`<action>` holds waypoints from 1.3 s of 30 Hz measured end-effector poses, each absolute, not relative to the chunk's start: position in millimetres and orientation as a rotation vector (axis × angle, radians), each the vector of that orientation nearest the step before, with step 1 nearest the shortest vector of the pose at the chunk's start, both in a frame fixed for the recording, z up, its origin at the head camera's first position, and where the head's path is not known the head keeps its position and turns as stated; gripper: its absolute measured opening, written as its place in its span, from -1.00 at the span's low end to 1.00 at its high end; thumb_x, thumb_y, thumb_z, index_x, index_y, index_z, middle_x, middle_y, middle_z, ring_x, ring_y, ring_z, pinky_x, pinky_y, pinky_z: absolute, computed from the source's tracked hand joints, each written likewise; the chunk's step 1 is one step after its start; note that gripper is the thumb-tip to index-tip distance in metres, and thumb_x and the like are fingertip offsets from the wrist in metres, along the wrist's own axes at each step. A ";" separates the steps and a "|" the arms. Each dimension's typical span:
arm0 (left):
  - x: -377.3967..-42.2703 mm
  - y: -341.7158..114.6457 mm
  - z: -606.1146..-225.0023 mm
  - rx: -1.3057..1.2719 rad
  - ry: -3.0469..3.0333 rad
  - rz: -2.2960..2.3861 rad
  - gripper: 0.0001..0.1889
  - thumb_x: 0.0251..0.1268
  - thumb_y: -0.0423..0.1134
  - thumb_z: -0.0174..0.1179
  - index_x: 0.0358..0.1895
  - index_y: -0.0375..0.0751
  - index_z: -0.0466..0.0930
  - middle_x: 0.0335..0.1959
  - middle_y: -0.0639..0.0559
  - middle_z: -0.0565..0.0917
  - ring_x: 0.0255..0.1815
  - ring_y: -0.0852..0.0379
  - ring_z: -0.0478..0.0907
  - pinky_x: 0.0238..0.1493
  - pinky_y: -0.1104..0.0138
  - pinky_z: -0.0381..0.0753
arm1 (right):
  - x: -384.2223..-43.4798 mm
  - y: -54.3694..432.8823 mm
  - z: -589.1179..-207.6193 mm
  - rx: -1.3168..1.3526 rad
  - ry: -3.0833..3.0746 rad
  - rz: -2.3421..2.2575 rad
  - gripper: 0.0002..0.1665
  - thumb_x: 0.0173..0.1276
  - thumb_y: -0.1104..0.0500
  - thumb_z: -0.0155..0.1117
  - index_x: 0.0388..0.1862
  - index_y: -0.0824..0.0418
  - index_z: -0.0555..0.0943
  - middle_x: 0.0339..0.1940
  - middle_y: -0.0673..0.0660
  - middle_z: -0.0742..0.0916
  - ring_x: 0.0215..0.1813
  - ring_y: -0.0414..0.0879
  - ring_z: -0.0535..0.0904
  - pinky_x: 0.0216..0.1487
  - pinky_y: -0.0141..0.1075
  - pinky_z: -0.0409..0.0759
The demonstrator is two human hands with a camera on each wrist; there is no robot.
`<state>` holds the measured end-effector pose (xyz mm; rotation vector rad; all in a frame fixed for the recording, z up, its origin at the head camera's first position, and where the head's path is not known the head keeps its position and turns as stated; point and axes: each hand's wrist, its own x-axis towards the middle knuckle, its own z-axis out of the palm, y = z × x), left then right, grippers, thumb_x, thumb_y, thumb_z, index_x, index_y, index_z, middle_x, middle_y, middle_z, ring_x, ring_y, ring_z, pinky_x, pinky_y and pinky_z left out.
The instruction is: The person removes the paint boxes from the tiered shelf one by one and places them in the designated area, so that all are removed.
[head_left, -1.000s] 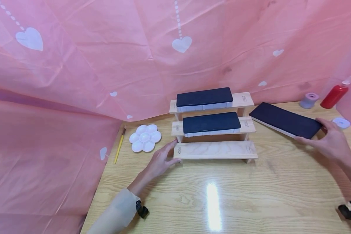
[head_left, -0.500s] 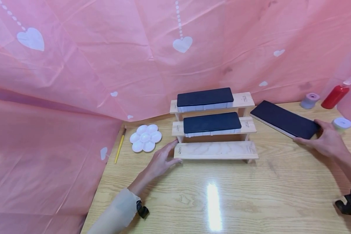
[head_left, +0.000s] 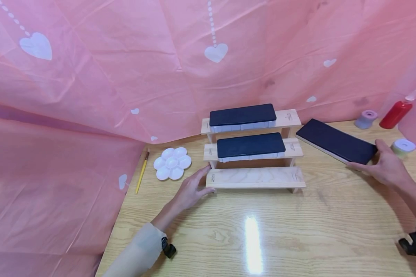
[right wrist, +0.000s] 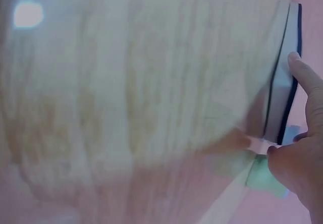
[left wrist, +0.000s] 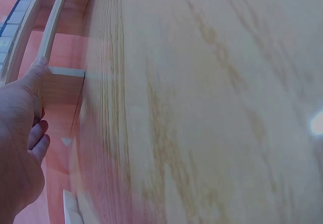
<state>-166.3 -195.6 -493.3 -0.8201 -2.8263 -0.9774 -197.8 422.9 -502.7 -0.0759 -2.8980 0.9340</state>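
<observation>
A three-step wooden stand [head_left: 256,177] sits on the table. My left hand [head_left: 190,191] holds the left end of its lowest step; in the left wrist view the thumb [left wrist: 38,68] lies on the step's edge and the fingers curl below. Two dark-lidded boxes [head_left: 250,146] with white ribbed sides lie on the middle and top steps. My right hand [head_left: 388,165] grips the near right end of a longer dark-topped white box [head_left: 336,140], thumb on the near side and fingers at the far side. In the right wrist view its white side [right wrist: 285,77] is close over the table.
A white flower-shaped palette [head_left: 172,163] and a yellow-handled brush [head_left: 142,173] lie left of the stand. At the right stand a lilac jar [head_left: 366,119], a red bottle [head_left: 397,114] and a white-lidded jar [head_left: 403,146]. Pink cloth [head_left: 180,69] hangs behind.
My right hand has shifted slightly left with the long dark-topped box, whose far end has swung up a little in view. The white-lidded jar shows more. My left hand keeps its place.
</observation>
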 end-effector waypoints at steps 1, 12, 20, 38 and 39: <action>-166.2 -195.7 -493.2 -0.815 -2.832 -0.976 -0.12 0.39 -0.05 0.48 0.68 -0.10 0.23 0.62 -0.06 0.37 0.58 -0.01 0.36 0.50 0.09 0.44 | -197.5 422.9 -500.8 -0.075 -2.904 0.922 0.11 0.29 -0.09 0.64 0.34 0.55 0.14 -0.11 0.51 0.41 -0.09 0.46 0.36 -0.36 -0.20 0.42; -166.2 -195.9 -493.8 -0.827 -2.820 -0.953 -0.13 0.40 -0.05 0.47 0.67 -0.14 0.24 0.62 -0.09 0.38 0.58 -0.02 0.36 0.50 0.08 0.45 | -195.8 403.7 -466.4 -0.020 -2.887 1.036 0.42 0.38 -0.13 0.54 0.72 0.45 -0.22 0.50 0.82 0.12 0.45 0.74 0.14 0.39 0.57 0.09; -164.5 -195.5 -492.1 -0.770 -2.856 -0.985 -0.13 0.46 0.02 0.41 0.68 -0.16 0.20 0.65 -0.09 0.32 0.61 -0.04 0.31 0.54 0.05 0.38 | -195.9 372.2 -426.6 0.065 -2.923 0.997 0.41 0.41 -0.17 0.51 0.79 0.10 -0.31 0.60 0.71 0.04 0.49 0.77 0.07 0.24 0.66 0.18; -193.7 -207.2 -453.8 -0.658 -2.804 -1.078 0.10 0.47 0.05 0.40 0.78 0.07 -0.26 0.76 -0.04 -0.01 0.69 -0.11 0.09 0.59 -0.04 0.25 | -182.6 295.9 -382.1 0.506 -2.808 1.110 0.27 0.21 0.08 0.71 0.77 -0.17 0.15 0.65 0.40 0.34 0.34 0.57 0.47 0.17 0.49 0.47; -196.7 -206.9 -452.1 -0.664 -2.803 -1.075 0.09 0.47 0.04 0.40 0.78 0.08 -0.26 0.76 -0.04 -0.01 0.69 -0.11 0.10 0.58 -0.04 0.27 | -182.7 293.1 -381.9 0.519 -2.816 1.094 0.25 0.22 0.07 0.71 0.76 -0.14 0.18 0.65 0.38 0.35 0.21 0.48 0.59 0.13 0.36 0.58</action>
